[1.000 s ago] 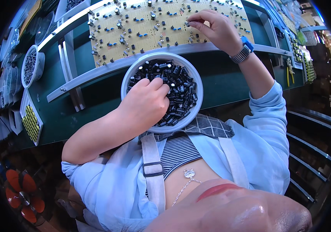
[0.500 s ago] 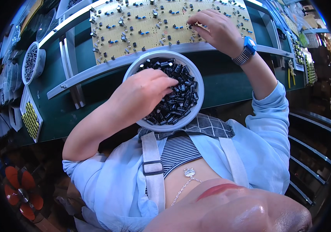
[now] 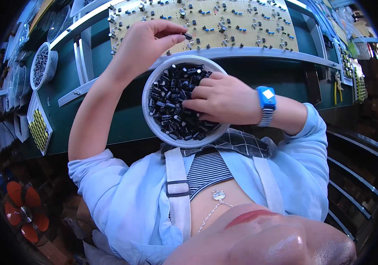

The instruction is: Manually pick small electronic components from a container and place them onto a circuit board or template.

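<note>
Between my left hand's [image 3: 147, 46] thumb and fingertips is a small black cylindrical capacitor [image 3: 188, 36], held in a pinch over the near part of a tan circuit board panel [image 3: 153, 39]. Below it, a round white tub [image 3: 147, 112] is heaped with black capacitors [image 3: 171, 99]. My right hand [image 3: 224, 98], wearing a blue watch [image 3: 266, 97] on its wrist, reaches into the tub's right side. Its fingers are apart and touch the heap; the tips are partly hidden among the parts. Rows of small black, blue and silver components stand on the panel.
A metal rail [image 3: 250, 53] runs along the panel's near edge above the green bench [image 3: 122, 126]. At left stand a tub of small metal parts [image 3: 40, 66] and a tray of yellow parts [image 3: 39, 131]. Yellow-handled pliers [image 3: 338, 90] lie at right. An orange-bladed fan [image 3: 26, 212] is low left.
My left hand has risen from the tub to the panel with a capacitor in its fingers. My right hand has come down from the panel into the tub.
</note>
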`<control>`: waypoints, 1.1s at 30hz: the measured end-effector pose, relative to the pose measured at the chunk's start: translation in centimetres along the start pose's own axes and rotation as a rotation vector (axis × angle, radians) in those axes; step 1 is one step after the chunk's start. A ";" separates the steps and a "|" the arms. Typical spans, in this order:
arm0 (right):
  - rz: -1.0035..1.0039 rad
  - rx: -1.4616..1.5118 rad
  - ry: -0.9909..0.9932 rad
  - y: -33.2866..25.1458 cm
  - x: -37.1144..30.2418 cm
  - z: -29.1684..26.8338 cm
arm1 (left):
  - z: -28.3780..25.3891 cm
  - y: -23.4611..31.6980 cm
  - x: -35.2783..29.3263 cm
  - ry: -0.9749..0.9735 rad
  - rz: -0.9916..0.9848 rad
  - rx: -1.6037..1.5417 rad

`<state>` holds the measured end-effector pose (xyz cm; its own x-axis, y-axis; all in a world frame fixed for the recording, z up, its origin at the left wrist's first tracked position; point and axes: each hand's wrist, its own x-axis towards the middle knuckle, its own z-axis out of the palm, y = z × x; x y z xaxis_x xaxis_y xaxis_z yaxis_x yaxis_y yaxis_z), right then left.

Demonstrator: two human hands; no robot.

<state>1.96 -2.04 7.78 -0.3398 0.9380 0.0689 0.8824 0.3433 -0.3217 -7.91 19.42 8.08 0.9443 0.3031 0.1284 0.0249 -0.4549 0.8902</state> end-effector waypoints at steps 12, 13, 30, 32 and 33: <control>0.056 0.254 0.146 -0.3 0.3 2.3 | -0.1 -1.3 2.4 0.018 0.155 0.571; 0.056 0.254 0.169 -0.3 0.3 2.2 | -0.1 -1.6 2.4 0.030 0.201 0.588; 0.081 0.349 0.563 2.1 -0.1 -1.5 | 1.6 0.4 0.5 0.189 0.459 0.771; 0.328 0.315 0.702 5.1 -0.5 -2.5 | 1.8 1.4 -1.3 -0.031 0.382 0.673; 0.364 0.366 0.753 7.6 -0.7 -2.6 | 2.0 2.1 -2.4 -0.251 0.303 0.571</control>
<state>9.73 0.05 7.78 0.3552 0.8129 0.4614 0.6917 0.1034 -0.7147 -9.43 16.05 8.71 0.9825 -0.0791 0.1688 -0.1486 -0.8793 0.4525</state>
